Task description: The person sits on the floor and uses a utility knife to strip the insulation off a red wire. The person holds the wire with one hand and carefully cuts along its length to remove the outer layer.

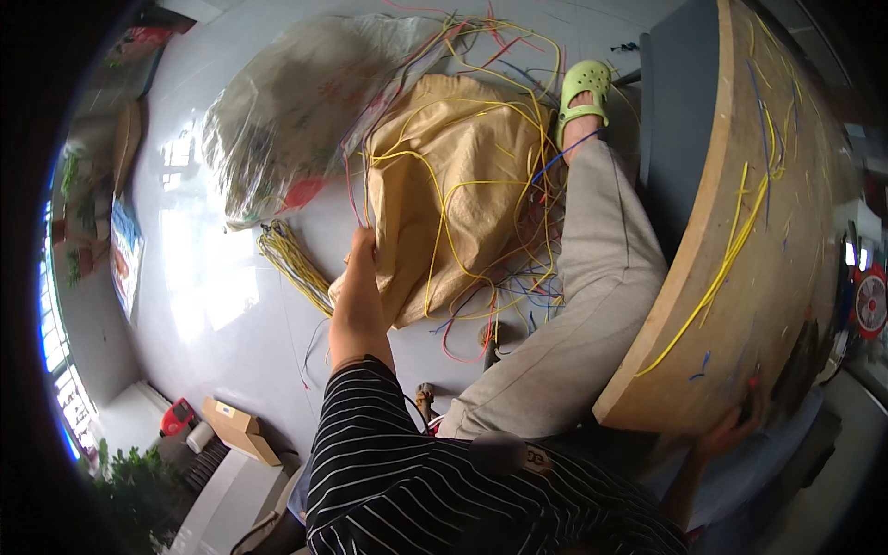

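My left hand (361,250) is closed around thin red, dark and yellow electrical wires (352,187) beside the tan woven sack (468,180). Loose yellow wires (444,208) loop over that sack, and a tangle of blue and red wires (531,284) lies along its near right side. To the left of the sack is a bundle of mostly yellow wires (295,260) on the floor. At the wooden tabletop's near edge, my right hand (728,427) is blurred around a small red-and-black object (750,392), whose kind I cannot make out.
Yellow wires (739,253) and blue offcuts lie on the wooden tabletop (683,305) to my right. A clear plastic bag (291,118), filled, sits beyond the sack. My outstretched leg (603,243) runs between sack and table. A cardboard box (239,427) stands behind at left.
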Tool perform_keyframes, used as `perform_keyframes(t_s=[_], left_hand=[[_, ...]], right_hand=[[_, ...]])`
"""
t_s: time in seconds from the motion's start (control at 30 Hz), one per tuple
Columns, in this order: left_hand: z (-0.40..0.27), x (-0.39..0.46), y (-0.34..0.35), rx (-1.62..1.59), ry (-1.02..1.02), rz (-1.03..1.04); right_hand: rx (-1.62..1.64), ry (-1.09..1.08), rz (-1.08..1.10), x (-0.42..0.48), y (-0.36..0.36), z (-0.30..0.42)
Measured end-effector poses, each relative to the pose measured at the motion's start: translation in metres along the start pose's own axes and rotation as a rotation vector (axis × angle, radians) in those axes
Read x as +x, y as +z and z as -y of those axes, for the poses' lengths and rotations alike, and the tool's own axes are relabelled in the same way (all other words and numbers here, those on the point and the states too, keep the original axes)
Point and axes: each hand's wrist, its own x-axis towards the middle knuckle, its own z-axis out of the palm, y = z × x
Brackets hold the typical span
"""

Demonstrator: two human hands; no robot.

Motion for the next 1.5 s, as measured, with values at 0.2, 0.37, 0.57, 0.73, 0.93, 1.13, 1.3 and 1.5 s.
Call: perform_keyframes(t_s=[0.2, 0.37, 0.57, 0.73, 0.93, 1.13, 1.3, 1.5], left_hand=[[-0.061, -0.116, 0.0, 0.209, 0.142, -0.163], [-0.071, -0.191, -0.065, 0.268, 0.099, -0.278], [-0.145, -0.336, -0.165, -0.559, 0.54, 0.019], [-0.196, -0.437, -0.216, -0.786, 0.756, -0.001], [-0.226, -0.497, -0.229, -1.047, 0.885, 0.218], [-0.288, -0.514, -0.211, -1.222, 1.079, 0.476], [-0.324, -0.54, -0.183, -1.327, 1.12, 0.49], [-0.347, -0.566, -0.161, -1.392, 1.143, 0.661]], right_hand=[[-0.037, 0.012, -0.052, -0.013, -0.003, -0.006], [0.02, 0.033, -0.049, -0.008, -0.002, -0.007], [-0.008, -0.019, -0.075, -0.005, -0.004, 0.001], [0.028, -0.092, -0.121, -0.003, 0.001, -0.013], [-0.004, -0.145, -0.172, -0.005, -0.003, -0.02], [0.144, -0.284, -0.377, 0.001, -0.026, 0.01], [0.525, -0.415, 0.123, 0.01, -0.065, 0.115], [1.014, -0.509, 0.61, 0.006, -0.007, 0.223]])
